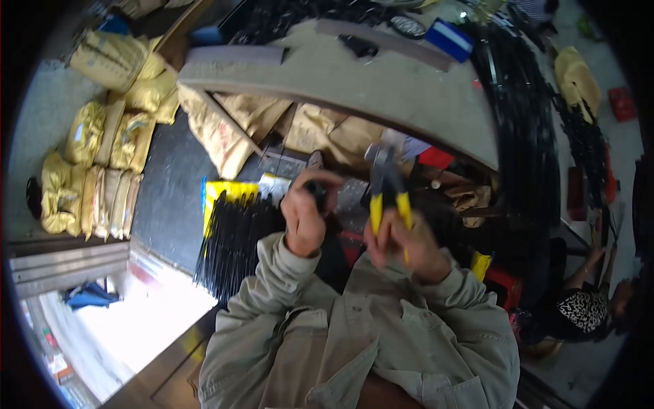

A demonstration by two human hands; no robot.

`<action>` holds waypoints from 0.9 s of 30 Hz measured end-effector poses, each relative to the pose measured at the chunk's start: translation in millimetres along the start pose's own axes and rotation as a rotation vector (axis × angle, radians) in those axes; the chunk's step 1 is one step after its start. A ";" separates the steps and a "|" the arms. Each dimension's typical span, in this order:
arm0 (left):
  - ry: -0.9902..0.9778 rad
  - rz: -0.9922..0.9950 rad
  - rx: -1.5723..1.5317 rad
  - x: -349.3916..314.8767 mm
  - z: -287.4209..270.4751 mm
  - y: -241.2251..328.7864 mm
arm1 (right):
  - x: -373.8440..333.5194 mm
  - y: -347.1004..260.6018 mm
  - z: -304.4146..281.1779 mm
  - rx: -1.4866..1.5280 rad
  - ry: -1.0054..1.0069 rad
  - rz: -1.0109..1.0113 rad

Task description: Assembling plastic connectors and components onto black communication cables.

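Observation:
My right hand (412, 245) is closed round the yellow handles of a pair of pliers (390, 178). Their dark metal jaws point away from me and are blurred by motion. To the left, my left hand (304, 217) curls its fingers round a small black piece (316, 192), whose kind I cannot make out. The two hands are apart, in front of my chest. Beside my left forearm hangs a thick bundle of thin black strips (235, 238), over a yellow and white bag (228, 189).
A workbench (409, 92) stretches across in front, with black parts and a blue box (449, 39) on it. Long black strips (518, 116) drape over its right end. Yellow-brown sacks (112, 140) are stacked at left. At far right another person (582, 307) handles strips.

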State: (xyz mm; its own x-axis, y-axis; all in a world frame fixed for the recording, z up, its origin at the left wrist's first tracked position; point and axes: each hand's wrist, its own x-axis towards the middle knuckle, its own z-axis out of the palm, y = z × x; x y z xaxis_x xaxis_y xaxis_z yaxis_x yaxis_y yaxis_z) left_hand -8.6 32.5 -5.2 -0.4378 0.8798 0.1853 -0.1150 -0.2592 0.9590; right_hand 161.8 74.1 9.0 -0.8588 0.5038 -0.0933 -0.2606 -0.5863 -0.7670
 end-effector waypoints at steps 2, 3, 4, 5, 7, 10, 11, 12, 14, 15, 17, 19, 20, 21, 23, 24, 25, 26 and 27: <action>0.009 0.037 0.013 -1.7 -0.2 -5.0 | 23.8 -37.5 -24.7 -0.634 0.494 -0.254; -0.008 0.048 -0.013 -3.9 0.7 -7.2 | 39.8 -60.1 -40.5 -0.930 0.681 -0.363; -0.101 0.091 -0.004 -5.7 1.3 -9.2 | 57.0 -82.7 -56.8 -0.793 0.721 -0.359; -0.202 0.126 0.002 -6.6 2.0 -11.2 | 76.7 -105.4 -74.0 -0.660 0.734 -0.365; -0.272 0.148 -0.007 -6.6 2.7 -14.3 | 122.6 -150.9 -108.7 -0.882 0.748 -0.349; -0.333 0.183 -0.016 -1.7 3.9 -17.6 | 198.1 -188.4 -148.6 -1.466 0.718 -0.528; -0.316 0.162 0.004 0.7 3.1 -18.0 | 219.0 -194.5 -158.0 -1.749 0.962 -0.443; -0.312 0.218 -0.026 2.9 1.2 -17.9 | 235.4 -198.5 -166.0 -2.035 1.218 -0.347; -0.279 0.139 -0.015 9.3 -4.4 -17.6 | 255.0 -203.4 -178.2 -2.127 1.168 -0.230; -0.267 0.166 -0.017 12.8 -7.7 -17.3 | 262.1 -206.7 -182.3 -2.231 1.138 -0.120; -0.238 0.155 -0.028 19.2 -12.5 -16.9 | 269.1 -208.9 -187.6 -2.306 1.115 -0.068; -0.232 0.172 -0.049 25.3 -14.7 -17.0 | 270.6 -210.1 -189.9 -2.287 1.083 -0.104; -0.243 0.145 -0.057 26.8 -15.4 -16.8 | 271.1 -211.0 -190.5 -2.283 1.073 -0.102; -0.252 0.114 -0.065 27.9 -15.8 -16.9 | 271.0 -210.5 -190.8 -2.282 1.068 -0.077; -0.264 0.093 -0.079 28.6 -17.6 -17.6 | 271.0 -208.4 -191.6 -2.287 1.083 -0.128; -0.285 0.071 -0.080 28.1 -18.8 -18.1 | 270.8 -207.2 -192.0 -2.274 1.072 -0.134; -0.304 0.045 -0.081 27.2 -20.3 -18.5 | 270.6 -205.8 -192.7 -2.267 1.058 -0.161; -0.306 0.031 -0.103 26.3 -20.6 -19.3 | 269.9 -203.9 -193.4 -2.266 1.052 -0.141; -0.315 0.021 -0.081 25.1 -20.7 -19.8 | 269.1 -202.4 -194.0 -2.254 1.040 -0.202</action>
State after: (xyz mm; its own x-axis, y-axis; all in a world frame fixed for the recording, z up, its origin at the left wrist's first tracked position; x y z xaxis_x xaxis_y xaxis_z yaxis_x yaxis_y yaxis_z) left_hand -35.8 51.5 -24.0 -0.1451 0.9506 0.2744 -0.1848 -0.2985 0.9363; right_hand 68.9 451.4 16.0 -0.3364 0.8436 0.4186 0.9350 0.3521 0.0419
